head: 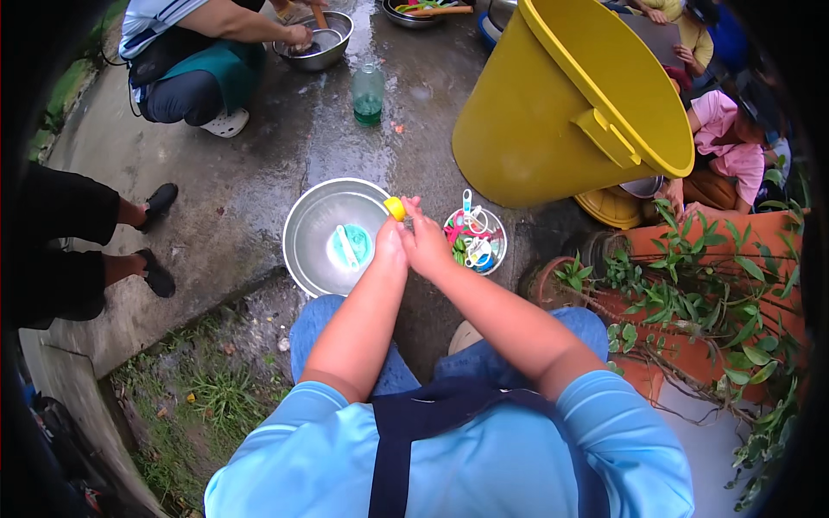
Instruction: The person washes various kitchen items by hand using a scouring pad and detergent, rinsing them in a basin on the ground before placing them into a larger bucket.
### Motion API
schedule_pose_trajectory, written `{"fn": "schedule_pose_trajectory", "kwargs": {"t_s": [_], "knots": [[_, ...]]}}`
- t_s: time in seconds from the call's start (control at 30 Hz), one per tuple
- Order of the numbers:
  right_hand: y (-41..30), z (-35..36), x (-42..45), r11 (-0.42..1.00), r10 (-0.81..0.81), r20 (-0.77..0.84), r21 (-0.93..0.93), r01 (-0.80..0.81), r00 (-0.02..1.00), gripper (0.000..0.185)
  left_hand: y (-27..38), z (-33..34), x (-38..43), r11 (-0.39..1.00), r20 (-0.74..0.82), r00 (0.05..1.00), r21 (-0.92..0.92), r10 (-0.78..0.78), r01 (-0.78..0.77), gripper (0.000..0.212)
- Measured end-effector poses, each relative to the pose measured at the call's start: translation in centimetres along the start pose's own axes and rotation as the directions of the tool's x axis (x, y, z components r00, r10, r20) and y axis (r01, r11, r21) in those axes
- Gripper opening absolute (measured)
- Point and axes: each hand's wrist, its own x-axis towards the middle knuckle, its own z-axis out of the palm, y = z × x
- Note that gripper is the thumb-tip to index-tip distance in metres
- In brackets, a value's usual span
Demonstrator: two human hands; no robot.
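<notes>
My left hand [391, 243] and my right hand [425, 245] meet in front of my knees. A small yellow object [394, 208], its kind unclear, is at the fingertips of my left hand. Beside it are the raised fingers of my right hand; its exact grip is hidden. Below and left of my hands sits a wide metal basin [307, 236], holding a white-handled utensil [348, 247] over a round turquoise patch. On the right, a round container [502, 241] is filled with colourful small utensils, some like measuring spoons with white rings.
A tall yellow bin [518, 129] stands ahead right. Beyond the basin is a green bottle [368, 97] part full of liquid. A crouching person [194, 65] works at a metal bowl [317, 61]. Potted plants [557, 285] border the right; another person's shoes [158, 272] are left.
</notes>
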Motion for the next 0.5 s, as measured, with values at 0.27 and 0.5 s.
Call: {"fn": "schedule_pose_trajectory", "kwargs": {"t_s": [0.27, 0.5], "knots": [[3.9, -1.2, -1.7, 0.992, 0.025, 0.187, 0.117, -0.047, 0.982, 0.039, 1.0, 4.1, -0.4, 0.993, -0.223, 0.972, 0.071, -0.074, 0.091, 0.015], [1.1, -1.8, -2.5, 0.998, 0.067, 0.384, -0.016, -0.066, 0.921, 0.037, 1.2, 1.2, -0.1, 0.959, -0.381, 0.923, 0.237, -0.053, 0.153, 0.017]]}}
